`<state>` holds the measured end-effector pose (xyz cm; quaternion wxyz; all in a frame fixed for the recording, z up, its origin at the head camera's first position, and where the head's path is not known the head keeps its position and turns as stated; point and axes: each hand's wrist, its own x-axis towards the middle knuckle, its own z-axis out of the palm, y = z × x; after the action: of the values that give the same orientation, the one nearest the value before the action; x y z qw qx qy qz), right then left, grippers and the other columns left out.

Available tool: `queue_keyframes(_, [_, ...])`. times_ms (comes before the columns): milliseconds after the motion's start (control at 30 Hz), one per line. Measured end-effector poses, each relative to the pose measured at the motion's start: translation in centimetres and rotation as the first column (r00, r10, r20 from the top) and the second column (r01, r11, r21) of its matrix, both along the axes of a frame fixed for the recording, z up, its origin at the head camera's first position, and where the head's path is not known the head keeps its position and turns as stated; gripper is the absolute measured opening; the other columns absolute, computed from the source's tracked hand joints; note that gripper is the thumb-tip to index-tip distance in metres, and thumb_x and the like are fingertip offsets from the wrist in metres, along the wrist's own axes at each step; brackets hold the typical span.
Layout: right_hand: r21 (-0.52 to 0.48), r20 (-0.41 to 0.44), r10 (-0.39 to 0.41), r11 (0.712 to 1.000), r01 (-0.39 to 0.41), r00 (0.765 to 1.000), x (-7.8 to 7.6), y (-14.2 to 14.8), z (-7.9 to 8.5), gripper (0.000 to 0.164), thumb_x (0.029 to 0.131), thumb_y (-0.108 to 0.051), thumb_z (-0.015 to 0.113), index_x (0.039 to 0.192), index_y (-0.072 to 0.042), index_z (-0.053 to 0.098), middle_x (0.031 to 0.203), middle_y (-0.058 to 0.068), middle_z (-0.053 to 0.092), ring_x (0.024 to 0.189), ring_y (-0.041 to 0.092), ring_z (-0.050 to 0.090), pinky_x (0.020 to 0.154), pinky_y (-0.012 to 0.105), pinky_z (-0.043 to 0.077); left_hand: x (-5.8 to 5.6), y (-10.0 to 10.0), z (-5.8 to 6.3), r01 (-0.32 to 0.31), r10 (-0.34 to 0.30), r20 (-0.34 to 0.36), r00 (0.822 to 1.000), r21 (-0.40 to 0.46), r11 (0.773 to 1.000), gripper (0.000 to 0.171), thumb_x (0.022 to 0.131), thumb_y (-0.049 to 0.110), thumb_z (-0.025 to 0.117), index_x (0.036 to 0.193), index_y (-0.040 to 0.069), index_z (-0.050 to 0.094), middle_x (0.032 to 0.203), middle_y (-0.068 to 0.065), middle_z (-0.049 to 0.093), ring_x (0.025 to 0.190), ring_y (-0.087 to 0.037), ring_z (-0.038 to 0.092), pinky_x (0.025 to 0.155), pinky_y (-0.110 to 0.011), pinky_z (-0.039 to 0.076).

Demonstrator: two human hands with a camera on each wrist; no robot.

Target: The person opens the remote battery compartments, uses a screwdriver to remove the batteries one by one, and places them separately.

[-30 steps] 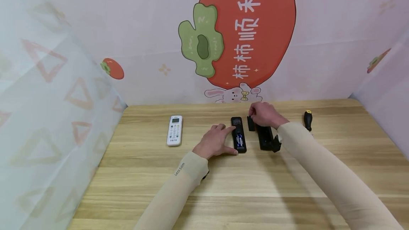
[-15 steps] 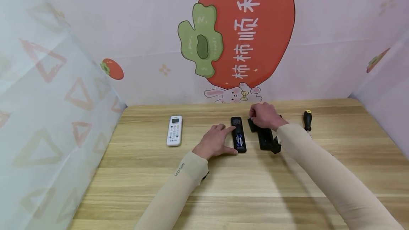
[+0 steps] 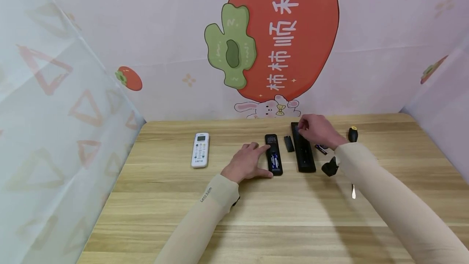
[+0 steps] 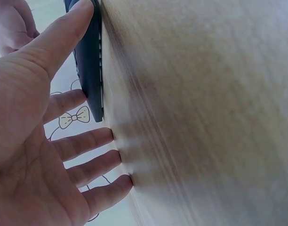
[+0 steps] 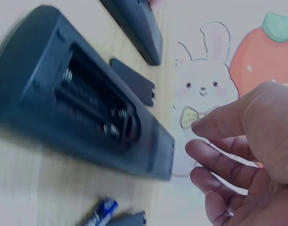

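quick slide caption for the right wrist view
The right hand near a black remote with an uncovered battery compartment, a loose battery cover lying alongside.

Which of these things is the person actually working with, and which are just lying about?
Seemingly part of the job:
smaller black remote with batteries, touched by the left hand
larger black remote with empty compartment, near the right hand
small black cover between them
loose blue battery

Seemingly just lying about:
white remote
screwdriver
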<state>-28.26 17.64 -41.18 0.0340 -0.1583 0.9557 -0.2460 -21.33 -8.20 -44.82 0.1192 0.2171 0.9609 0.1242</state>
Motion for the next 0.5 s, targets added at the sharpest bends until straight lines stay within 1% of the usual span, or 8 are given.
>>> queue_keyframes(67, [0.008, 0.008, -0.017, 1.000, 0.017, 1.000, 0.1, 0.8, 0.3, 0.010, 0.093, -0.008, 0.064, 0.098, 0.001, 0.064, 0.088, 0.013, 0.063, 0.074, 0.026, 0.056, 0.066, 0.039, 0.050, 0.0, 0.0, 0.0, 0.001, -0.001, -0.003, 1.000, 0.000, 1.000, 0.093, 0.080, 0.061, 0.079, 0.157, 0.028, 0.040, 0.148, -0.010, 0.046, 0.134, -0.032, 0.045, 0.108, -0.047, 0.044])
queue_keyframes(200, [0.028, -0.004, -0.063, 0.998, 0.064, 0.998, 0.3, 2.5, 0.6, 0.017, 0.092, -0.011, 0.062, 0.101, 0.004, 0.064, 0.089, 0.014, 0.064, 0.075, 0.026, 0.059, 0.069, 0.042, 0.051, 0.0, -0.1, 0.0, 0.000, 0.000, -0.007, 1.000, 0.001, 1.000, 0.093, 0.079, 0.061, 0.079, 0.157, 0.027, 0.040, 0.148, -0.010, 0.047, 0.133, -0.032, 0.045, 0.107, -0.047, 0.044])
queue_keyframes(367, [0.031, -0.007, -0.166, 0.986, 0.167, 0.986, 0.2, 4.7, 0.4, 0.028, 0.091, -0.015, 0.061, 0.106, 0.008, 0.063, 0.094, 0.020, 0.066, 0.080, 0.032, 0.062, 0.074, 0.049, 0.052, 0.0, 0.0, 0.1, 0.000, 0.000, -0.002, 1.000, -0.002, 1.000, 0.093, 0.080, 0.061, 0.079, 0.157, 0.027, 0.040, 0.148, -0.010, 0.047, 0.133, -0.031, 0.045, 0.108, -0.046, 0.044])
queue_keyframes(500, [0.044, 0.008, -0.218, 0.975, 0.218, 0.976, 0.2, 6.7, 0.1, 0.033, 0.091, -0.018, 0.060, 0.110, 0.010, 0.062, 0.103, 0.027, 0.066, 0.086, 0.038, 0.063, 0.075, 0.054, 0.052, 0.0, 0.1, 0.0, -0.003, 0.003, 0.001, 1.000, -0.004, 1.000, 0.094, 0.080, 0.062, 0.079, 0.158, 0.027, 0.040, 0.148, -0.010, 0.047, 0.133, -0.031, 0.045, 0.108, -0.046, 0.043])
